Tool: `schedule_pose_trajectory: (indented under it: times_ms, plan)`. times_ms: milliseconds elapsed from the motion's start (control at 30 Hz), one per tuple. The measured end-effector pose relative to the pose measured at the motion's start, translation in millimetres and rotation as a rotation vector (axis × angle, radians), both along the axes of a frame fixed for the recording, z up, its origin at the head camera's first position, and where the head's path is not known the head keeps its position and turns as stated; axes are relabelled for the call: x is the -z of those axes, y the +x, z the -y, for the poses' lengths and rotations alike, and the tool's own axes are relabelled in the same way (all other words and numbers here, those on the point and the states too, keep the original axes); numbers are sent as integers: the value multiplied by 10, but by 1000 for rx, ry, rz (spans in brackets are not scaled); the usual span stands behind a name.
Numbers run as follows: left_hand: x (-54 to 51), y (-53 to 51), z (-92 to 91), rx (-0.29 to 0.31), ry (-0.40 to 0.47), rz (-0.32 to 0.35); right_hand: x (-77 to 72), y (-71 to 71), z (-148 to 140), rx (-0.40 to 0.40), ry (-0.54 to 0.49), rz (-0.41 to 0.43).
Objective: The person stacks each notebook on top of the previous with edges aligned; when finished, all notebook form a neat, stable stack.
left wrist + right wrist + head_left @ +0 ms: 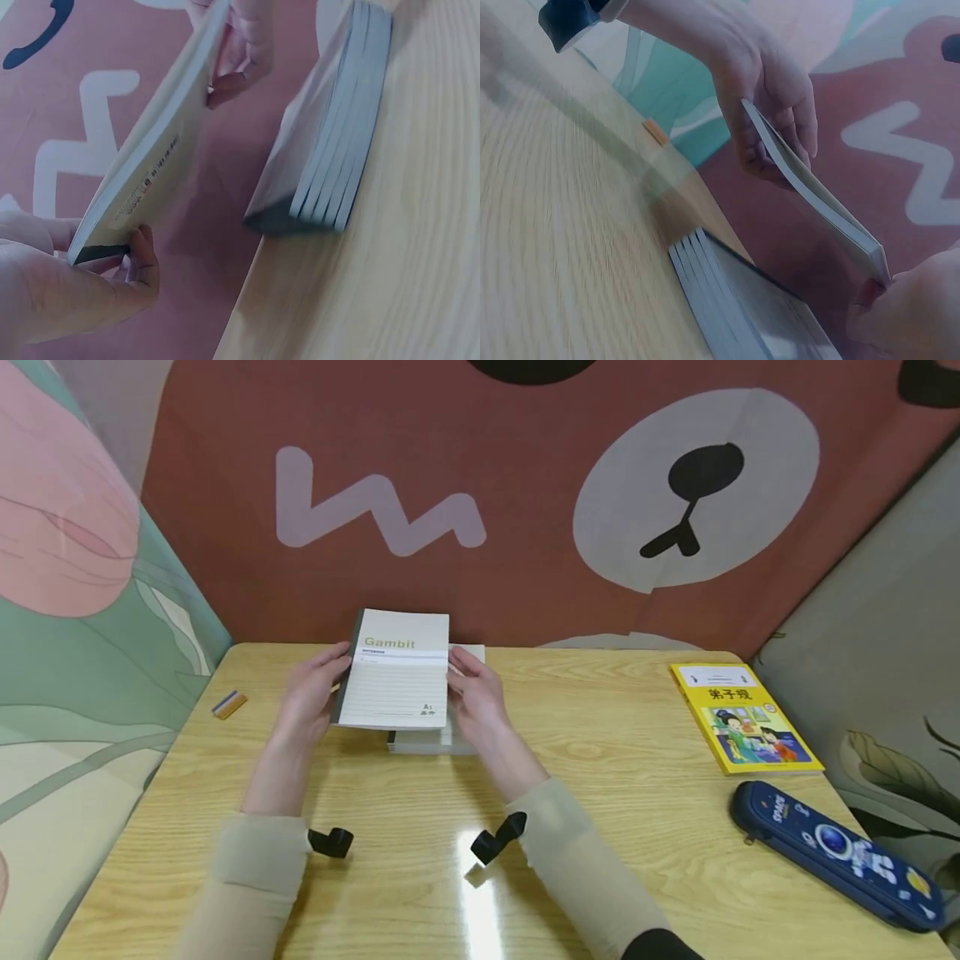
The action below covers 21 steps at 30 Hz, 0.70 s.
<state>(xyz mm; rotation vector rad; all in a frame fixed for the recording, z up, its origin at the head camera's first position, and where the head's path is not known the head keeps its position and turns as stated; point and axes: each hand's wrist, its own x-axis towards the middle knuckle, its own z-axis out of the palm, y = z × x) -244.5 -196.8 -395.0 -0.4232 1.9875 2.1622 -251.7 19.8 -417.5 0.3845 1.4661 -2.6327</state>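
Observation:
A white Gambit notebook with a dark spine is held up off the table, its cover facing the head camera. My left hand grips it by the spine side, thumb and fingers on opposite faces. At the opposite edge, my right hand pinches the notebook between thumb and fingers. Below and slightly to the right lies a stack of several similar notebooks, apart from the raised one. In the head view the raised notebook and my right hand hide much of that stack.
A small orange-and-blue eraser lies near the left edge of the wooden table. On the right are a yellow picture-covered book and a dark blue pencil case. A printed reddish cloth hangs behind the table.

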Motion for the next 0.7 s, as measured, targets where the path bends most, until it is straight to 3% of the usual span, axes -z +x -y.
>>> schedule_pose_trajectory:
  times_ms: [200,367,700]
  plan:
    - [103,18,-231,12,78,-29,90,39,-263,15,-4,-13]
    - [189,-9,-381,17,93,-34,185,46,-433,17,16,-29]
    - [289,-56,-529,29,124,-37,281,20,-616,20,61,-46]
